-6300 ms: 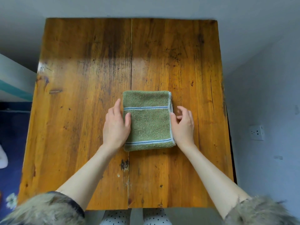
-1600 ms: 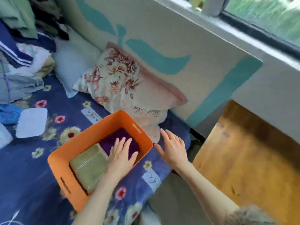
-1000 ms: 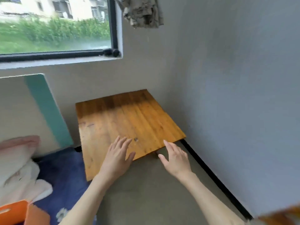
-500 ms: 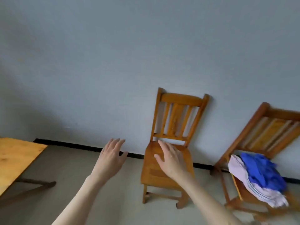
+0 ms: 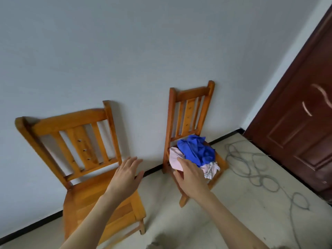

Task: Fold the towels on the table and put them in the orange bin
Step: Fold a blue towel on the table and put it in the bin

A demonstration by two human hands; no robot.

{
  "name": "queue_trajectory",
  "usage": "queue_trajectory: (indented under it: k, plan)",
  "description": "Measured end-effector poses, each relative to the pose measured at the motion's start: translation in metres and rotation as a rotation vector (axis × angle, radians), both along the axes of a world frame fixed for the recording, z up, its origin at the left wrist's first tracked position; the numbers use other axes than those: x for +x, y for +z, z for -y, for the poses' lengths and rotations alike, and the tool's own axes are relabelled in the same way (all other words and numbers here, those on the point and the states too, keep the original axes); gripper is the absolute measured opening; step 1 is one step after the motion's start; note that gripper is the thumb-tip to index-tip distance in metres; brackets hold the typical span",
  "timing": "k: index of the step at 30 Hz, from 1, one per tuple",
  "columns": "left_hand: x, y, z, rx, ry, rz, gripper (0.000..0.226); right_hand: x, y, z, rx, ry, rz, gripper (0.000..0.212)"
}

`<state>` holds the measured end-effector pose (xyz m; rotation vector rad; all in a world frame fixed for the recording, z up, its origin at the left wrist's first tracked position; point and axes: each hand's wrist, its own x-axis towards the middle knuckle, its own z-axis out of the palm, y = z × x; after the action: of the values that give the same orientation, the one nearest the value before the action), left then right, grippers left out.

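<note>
my right hand [image 5: 191, 177] reaches toward the loaded chair [image 5: 190, 112], fingers straight and relaxed, gripping nothing; it overlaps the near edge of the pile, though i cannot tell if it touches cloth yet. my left hand [image 5: 125, 175] hangs open and empty to the left of that chair, over the seat of the empty chair [image 5: 75, 133].

the next towels lie heaped on the loaded chair's seat: a blue towel [image 5: 196, 150] crumpled on top, a pale pink towel [image 5: 177, 156] under it, and a striped white cloth [image 5: 211, 168] drooping over the seat's front right corner. the orange bin and the counter are out of view.

the risk i see is in the grab. the pieces are bunched together, so a pull on one will likely drag another along and tip it off the seat. the striped one already overhangs the edge and looks readiest to slide to the floor. a one-handed pinch may also lift only a fold. right of the chair a grey cable [image 5: 251, 166] loops across the floor, and a trailing corner or my foot could snag it.
</note>
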<state>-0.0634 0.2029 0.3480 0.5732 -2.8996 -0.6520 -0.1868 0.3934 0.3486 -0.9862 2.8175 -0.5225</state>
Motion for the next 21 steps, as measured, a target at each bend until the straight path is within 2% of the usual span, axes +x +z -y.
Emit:
queue_trajectory:
  k: [7, 13, 17, 21]
  plan:
    - [-0.156, -0.035, -0.017, 0.115, -0.157, 0.116, 0.042, -0.133, -0.023, -0.028, 0.102, -0.169, 0.101, 0.052]
    - [-0.265, -0.062, -0.044, 0.116, -0.327, 0.270, 0.041, -0.224, -0.040, -0.070, 0.060, -0.324, 0.170, 0.049]
    - [-0.320, -0.093, -0.064, 0.142, -0.355, 0.355, 0.042, -0.277, -0.068, -0.083, 0.038, -0.342, 0.217, 0.044]
    - [-0.379, -0.136, -0.078, 0.197, -0.248, 0.439, 0.041, -0.339, -0.110, -0.084, 0.075, -0.246, 0.315, 0.044]
